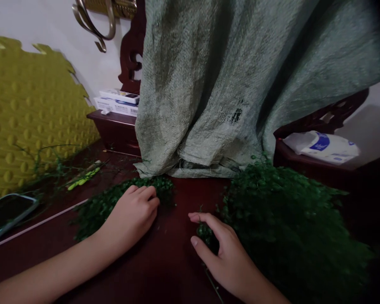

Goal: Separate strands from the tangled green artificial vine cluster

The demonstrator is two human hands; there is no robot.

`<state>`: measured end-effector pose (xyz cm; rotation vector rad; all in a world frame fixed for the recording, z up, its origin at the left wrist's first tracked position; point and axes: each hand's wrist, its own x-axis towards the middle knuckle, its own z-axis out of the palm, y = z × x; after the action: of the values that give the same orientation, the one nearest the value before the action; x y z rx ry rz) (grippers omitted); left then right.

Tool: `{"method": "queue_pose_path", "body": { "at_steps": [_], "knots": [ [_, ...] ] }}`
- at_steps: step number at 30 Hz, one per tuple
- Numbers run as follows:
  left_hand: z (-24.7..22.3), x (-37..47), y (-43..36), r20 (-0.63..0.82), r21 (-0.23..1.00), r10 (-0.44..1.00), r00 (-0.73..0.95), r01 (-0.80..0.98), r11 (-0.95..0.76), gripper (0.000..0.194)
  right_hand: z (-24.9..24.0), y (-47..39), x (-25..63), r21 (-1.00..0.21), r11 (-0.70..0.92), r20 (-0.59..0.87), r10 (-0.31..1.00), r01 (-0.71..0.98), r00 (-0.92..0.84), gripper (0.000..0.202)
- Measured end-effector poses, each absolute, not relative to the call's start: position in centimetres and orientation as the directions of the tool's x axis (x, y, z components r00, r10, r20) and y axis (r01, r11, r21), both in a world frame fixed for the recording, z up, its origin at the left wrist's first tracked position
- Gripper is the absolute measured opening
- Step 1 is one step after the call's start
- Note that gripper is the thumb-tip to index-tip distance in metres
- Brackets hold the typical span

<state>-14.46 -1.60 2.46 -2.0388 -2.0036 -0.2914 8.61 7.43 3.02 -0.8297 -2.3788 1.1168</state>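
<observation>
My left hand (134, 213) lies on the right part of a flat heap of small-leaved green sprigs (95, 211). Its fingers are curled under and closed, and whatever they grip is hidden from view. My right hand (226, 249) is turned with thumb and fingers spread apart in a C shape. Between them is a small green sprig (203, 230), its thin stem (213, 280) running down below the palm. Beside my right hand rises a much bigger mound of the same greenery (297, 223), dark and blurred. Both heaps rest on a dark red wooden surface (164, 261).
A grey-green woven sack (190, 84) hangs at the back. Yellow-green handled scissors or snips (84, 178), a pale thin rod (50, 220) and a light-blue-rimmed object (22, 219) lie left. White boxes (118, 103) and a tissue pack (331, 147) sit behind. A yellow foam mat (28, 109) stands left.
</observation>
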Motion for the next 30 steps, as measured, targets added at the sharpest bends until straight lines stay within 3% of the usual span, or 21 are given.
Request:
{"method": "queue_pose_path", "body": {
  "at_steps": [7, 12, 17, 22, 30],
  "knots": [
    [3.0, -12.4, -2.2, 0.508, 0.082, 0.819, 0.267, 0.931, -0.354, 0.026, 2.6, 7.6, 8.7, -0.752, 0.598, 0.166, 0.579, 0.278, -0.798, 0.048],
    [2.8, -10.9, -2.8, 0.529, 0.021, 0.707, 0.47, 0.826, -0.564, 0.028, 2.8, 7.1, 8.7, -0.61, 0.758, 0.146, 0.394, 0.231, -0.908, 0.051],
    [2.0, -10.7, -2.7, 0.525, 0.04, 0.711, 0.468, 0.821, -0.57, 0.02, 3.1, 6.9, 8.8, -0.599, 0.766, 0.099, 0.362, 0.235, -0.927, 0.056],
    [2.2, -10.7, -2.7, 0.55, 0.044, 0.694, 0.465, 0.813, -0.58, 0.028, 2.7, 6.9, 8.9, -0.631, 0.746, 0.14, 0.379, 0.212, -0.915, 0.063],
    [2.3, -10.8, -2.8, 0.496, 0.13, 0.745, 0.446, 0.81, -0.572, 0.025, 2.6, 7.4, 8.7, -0.813, 0.528, 0.071, 0.511, 0.247, -0.856, 0.064]
  ]
}}
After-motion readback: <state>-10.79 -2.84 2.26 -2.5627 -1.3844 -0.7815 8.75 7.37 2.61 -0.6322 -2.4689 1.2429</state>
